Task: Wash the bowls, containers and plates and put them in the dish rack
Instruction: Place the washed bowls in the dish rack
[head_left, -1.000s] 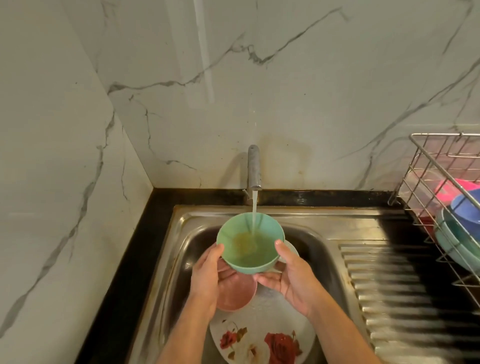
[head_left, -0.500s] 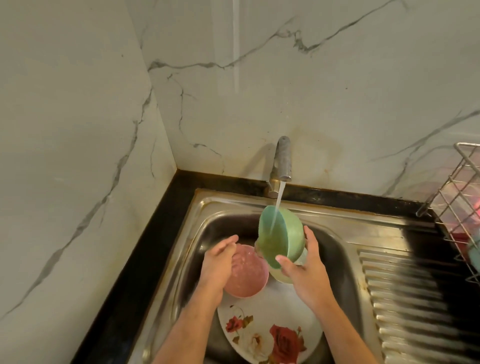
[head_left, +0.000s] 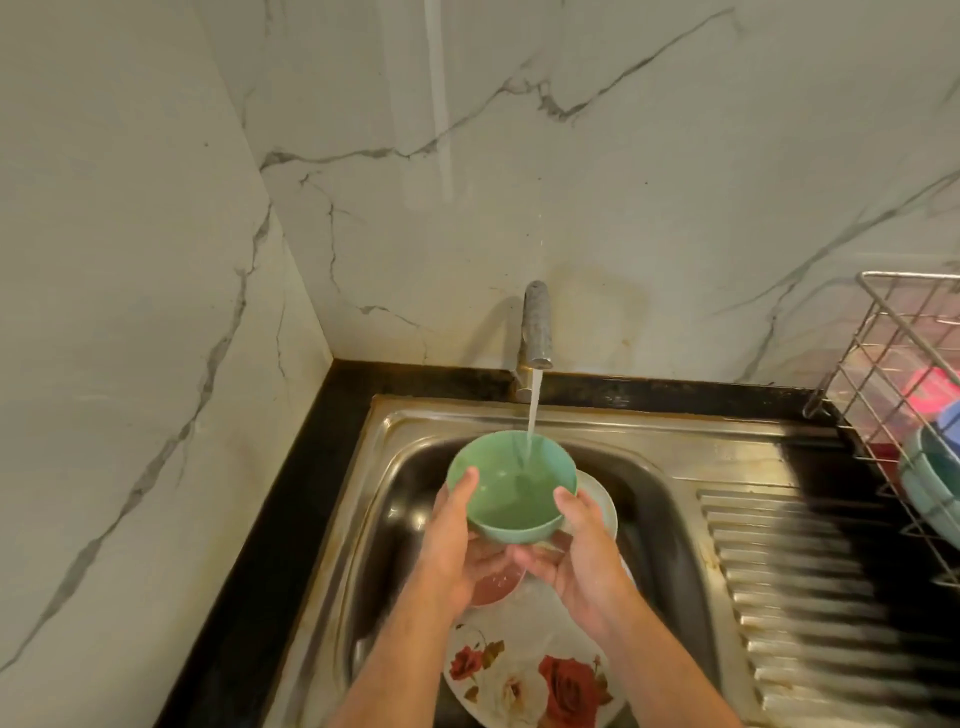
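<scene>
Upright, green bowl (head_left: 511, 488) cupped between left hand (head_left: 452, 545) and right hand (head_left: 582, 556); dish rack (head_left: 883, 364) at 3 o'clock, nearer the right.

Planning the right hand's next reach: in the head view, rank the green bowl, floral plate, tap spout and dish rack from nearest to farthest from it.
From the right hand:
1. Green bowl, held in its fingers, under the stream.
2. Floral plate, just below the wrist, in the sink.
3. Tap spout, behind the bowl, at the wall.
4. Dish rack, far right on the counter.

Dim warm light, wall glare streak, soft blur, wide-angle edge distortion.
</scene>
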